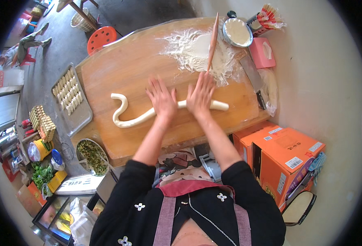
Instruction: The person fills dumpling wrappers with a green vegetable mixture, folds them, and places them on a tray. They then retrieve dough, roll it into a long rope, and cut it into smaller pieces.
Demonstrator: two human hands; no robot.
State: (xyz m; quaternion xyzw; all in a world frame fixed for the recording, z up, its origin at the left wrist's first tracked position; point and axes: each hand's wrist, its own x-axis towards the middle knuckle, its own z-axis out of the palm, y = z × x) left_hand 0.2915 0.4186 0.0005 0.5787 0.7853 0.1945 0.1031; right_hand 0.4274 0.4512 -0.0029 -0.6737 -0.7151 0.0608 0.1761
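A long rope of pale dough [138,120] lies across the wooden board [132,73], its left end curled into an S-shaped bend. My left hand [163,100] rests flat over the middle of the rope, fingers spread and slightly blurred. Beside it, my right hand [200,95] presses palm-down on the thicker right part, fingers pointing away from me. Neither hand grips anything. Dough under both palms is hidden. Just beyond my right fingertips is the near tip of a tapered wooden rolling pin [213,43], which lies across a patch of white flour [187,50].
On the right stand a flour bowl [237,32], a cleaver [251,72], a pink tissue box [262,53] and orange cartons [288,153]. On the left are a metal tray [82,118] of dumplings and a bowl of chopped green filling [92,156]. A person [21,50] sits farther off.
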